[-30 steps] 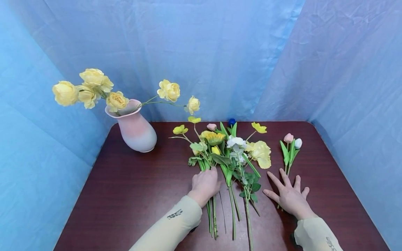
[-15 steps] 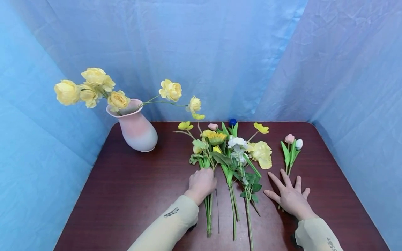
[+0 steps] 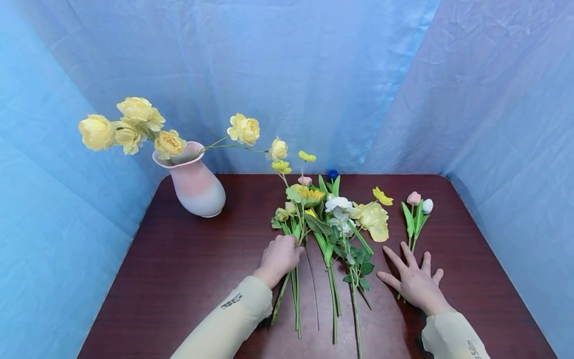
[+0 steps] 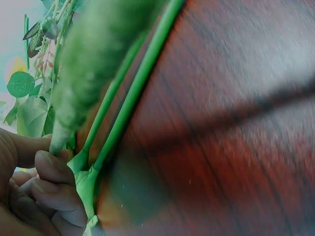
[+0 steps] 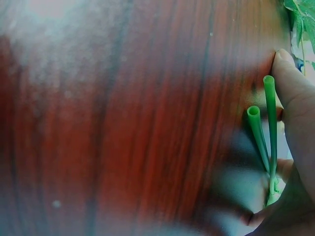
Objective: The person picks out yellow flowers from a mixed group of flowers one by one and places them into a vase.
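Observation:
In the head view my left hand pinches the stem of an artificial yellow flower spray with green leaves and buds, at the left of the loose flowers. Up close in the left wrist view, that thick green stem is blurred between thumb and fingertips. Thinner tulip stems lie just beside the fingers. My right hand rests on the table with its fingers spread, over the stems of a pink tulip and a white tulip. Their cut stem ends show by the thumb in the right wrist view.
A pink and white vase with several pale yellow flowers stands at the back left. White flowers, a large yellow bloom and a blue bud lie mid-table. Blue curtains surround the dark wooden table.
My left hand has drawn slightly left with the yellow flower spray; its stem end has swung left and its blooms have shifted right. The right hand stays where it was.

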{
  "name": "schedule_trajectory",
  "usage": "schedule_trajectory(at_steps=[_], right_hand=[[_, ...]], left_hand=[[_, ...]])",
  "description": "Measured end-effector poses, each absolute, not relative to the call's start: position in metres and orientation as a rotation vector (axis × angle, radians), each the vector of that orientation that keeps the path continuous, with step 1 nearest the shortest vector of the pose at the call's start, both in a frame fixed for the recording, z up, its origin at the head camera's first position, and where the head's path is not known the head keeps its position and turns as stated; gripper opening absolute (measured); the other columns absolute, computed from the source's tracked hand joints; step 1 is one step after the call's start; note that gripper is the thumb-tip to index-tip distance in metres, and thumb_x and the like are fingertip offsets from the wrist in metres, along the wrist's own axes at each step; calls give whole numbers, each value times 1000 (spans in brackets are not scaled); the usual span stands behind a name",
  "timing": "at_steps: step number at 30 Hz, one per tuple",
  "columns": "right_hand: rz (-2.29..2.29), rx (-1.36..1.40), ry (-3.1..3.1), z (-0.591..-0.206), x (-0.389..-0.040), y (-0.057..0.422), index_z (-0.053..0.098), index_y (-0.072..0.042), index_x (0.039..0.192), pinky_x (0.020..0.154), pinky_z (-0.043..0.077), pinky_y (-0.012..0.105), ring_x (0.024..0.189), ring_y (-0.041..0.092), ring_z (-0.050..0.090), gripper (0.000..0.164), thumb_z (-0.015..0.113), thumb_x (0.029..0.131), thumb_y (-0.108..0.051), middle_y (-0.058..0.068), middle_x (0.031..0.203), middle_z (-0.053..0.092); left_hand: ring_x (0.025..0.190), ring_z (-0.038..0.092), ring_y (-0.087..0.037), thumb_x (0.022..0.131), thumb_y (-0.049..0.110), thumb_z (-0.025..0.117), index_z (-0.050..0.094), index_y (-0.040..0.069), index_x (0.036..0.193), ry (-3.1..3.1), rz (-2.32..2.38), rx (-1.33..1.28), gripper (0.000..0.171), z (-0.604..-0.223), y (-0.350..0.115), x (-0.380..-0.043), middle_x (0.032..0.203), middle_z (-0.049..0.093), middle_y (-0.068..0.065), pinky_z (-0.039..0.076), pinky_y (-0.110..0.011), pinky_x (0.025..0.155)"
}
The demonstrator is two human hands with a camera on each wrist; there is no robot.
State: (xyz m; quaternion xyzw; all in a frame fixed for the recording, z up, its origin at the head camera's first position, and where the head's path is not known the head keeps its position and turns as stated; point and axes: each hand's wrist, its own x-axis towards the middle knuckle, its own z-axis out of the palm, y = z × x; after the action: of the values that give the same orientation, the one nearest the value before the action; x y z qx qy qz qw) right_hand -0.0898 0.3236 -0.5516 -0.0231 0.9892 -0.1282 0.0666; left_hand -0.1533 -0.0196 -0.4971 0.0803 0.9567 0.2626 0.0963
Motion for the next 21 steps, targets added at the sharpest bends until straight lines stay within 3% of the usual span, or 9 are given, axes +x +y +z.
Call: schedule_trajectory(at_steps=[8, 21], right_hand=[[-389, -66, 2982, -552, -90, 324, 25, -31, 152, 81, 3, 90, 124, 71, -2, 78, 54, 88, -65, 25, 156, 13], [-400, -71, 2955, -548, -90, 325, 23, -32, 152, 80, 2, 90, 124, 71, -4, 79, 50, 88, -68, 25, 156, 10]], left_hand=[[61, 59, -19, 92, 30, 66, 61, 20, 80, 2941, 740, 342, 16, -483, -27, -157, 74, 63, 4, 49, -40, 51], [58, 58, -20, 93, 32, 65, 60, 18, 88, 3078, 694, 429, 15, -444, -42, -175, 75, 63, 1, 48, -38, 48]])
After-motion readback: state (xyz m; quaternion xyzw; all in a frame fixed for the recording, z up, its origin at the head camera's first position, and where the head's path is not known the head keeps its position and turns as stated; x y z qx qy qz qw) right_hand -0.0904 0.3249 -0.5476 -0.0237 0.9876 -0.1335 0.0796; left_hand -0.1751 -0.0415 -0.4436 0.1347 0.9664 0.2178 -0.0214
